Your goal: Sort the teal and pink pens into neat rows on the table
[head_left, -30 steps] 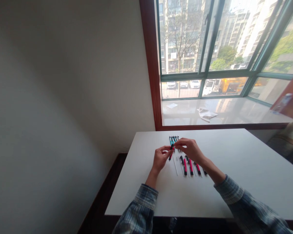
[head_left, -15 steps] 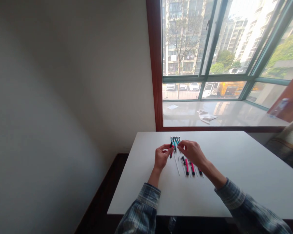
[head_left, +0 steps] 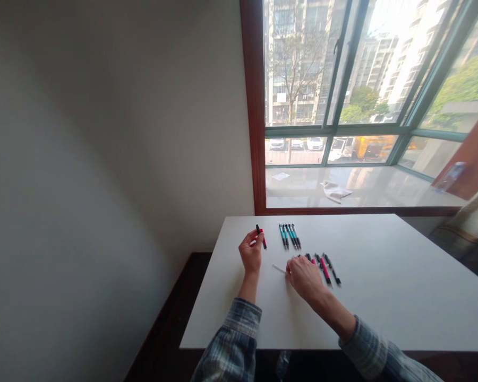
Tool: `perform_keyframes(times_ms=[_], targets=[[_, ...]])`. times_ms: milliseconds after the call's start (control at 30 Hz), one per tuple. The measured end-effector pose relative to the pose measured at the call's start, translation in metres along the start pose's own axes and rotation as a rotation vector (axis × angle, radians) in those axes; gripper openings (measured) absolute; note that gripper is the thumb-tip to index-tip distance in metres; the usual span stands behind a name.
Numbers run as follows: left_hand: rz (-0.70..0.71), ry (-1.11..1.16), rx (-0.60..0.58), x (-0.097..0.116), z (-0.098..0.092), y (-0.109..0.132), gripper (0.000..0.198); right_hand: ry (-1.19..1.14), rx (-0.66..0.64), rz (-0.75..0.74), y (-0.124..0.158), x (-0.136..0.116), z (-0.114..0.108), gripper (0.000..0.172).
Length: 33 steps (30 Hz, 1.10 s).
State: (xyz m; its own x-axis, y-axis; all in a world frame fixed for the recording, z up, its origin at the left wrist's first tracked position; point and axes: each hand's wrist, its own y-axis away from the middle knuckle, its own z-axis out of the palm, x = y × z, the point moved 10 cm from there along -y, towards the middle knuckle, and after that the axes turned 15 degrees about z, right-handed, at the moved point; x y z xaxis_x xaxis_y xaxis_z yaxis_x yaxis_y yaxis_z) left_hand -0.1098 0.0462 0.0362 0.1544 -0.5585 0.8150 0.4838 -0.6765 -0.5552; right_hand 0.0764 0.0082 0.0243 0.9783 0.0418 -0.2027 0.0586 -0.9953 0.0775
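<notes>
Raised over the left part of the table, my left hand [head_left: 250,254] pinches a red and black pen [head_left: 263,240]. My right hand [head_left: 305,276] is low over the table, its fingers closed on a thin white rod [head_left: 279,269] that points left. Several teal and black pens [head_left: 290,236] lie side by side behind the hands. Pink and black pen parts [head_left: 325,270] lie in a row to the right of my right hand, some of them hidden under it. A dark pen part [head_left: 333,269] is at the row's right end.
The white table [head_left: 382,297] stands against a window with a red-brown frame [head_left: 258,159]. A crumpled white cloth [head_left: 336,191] and a small paper [head_left: 281,176] lie on the sill. A plain wall rises on the left, and a curtain hangs at the far right.
My left hand has moved left with the pen. My right hand has come down toward me from near the teal pens and now holds the white rod.
</notes>
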Motion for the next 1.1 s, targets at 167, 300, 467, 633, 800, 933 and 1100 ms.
perform_keyframes(times_ms=[167,300,467,633,800,933,1100], targets=[[-0.025,0.003,-0.005,0.0,-0.014,0.011,0.033,-0.185,-0.035,-0.081,0.005,0.007,-0.008,0.015],[-0.065,0.031,-0.156,0.002,0.003,0.024,0.032,-0.563,-0.115,-0.115,-0.009,0.025,-0.023,0.02],[-0.1,0.003,-0.321,0.007,0.025,0.033,0.029,-1.045,-0.014,-0.12,-0.03,0.043,-0.06,0.031],[-0.082,0.007,-0.391,0.009,0.033,0.034,0.026,-1.293,0.064,-0.173,-0.037,0.035,-0.086,0.031],[-0.079,0.025,-0.415,0.009,0.035,0.035,0.027,-1.308,0.06,-0.215,-0.041,0.02,-0.091,0.029],[-0.079,0.025,-0.432,0.01,0.037,0.036,0.026,-1.3,0.029,-0.215,-0.041,0.016,-0.085,0.029],[-0.079,0.009,-0.448,0.009,0.037,0.037,0.026,-1.221,0.057,-0.2,-0.04,0.019,-0.084,0.028]])
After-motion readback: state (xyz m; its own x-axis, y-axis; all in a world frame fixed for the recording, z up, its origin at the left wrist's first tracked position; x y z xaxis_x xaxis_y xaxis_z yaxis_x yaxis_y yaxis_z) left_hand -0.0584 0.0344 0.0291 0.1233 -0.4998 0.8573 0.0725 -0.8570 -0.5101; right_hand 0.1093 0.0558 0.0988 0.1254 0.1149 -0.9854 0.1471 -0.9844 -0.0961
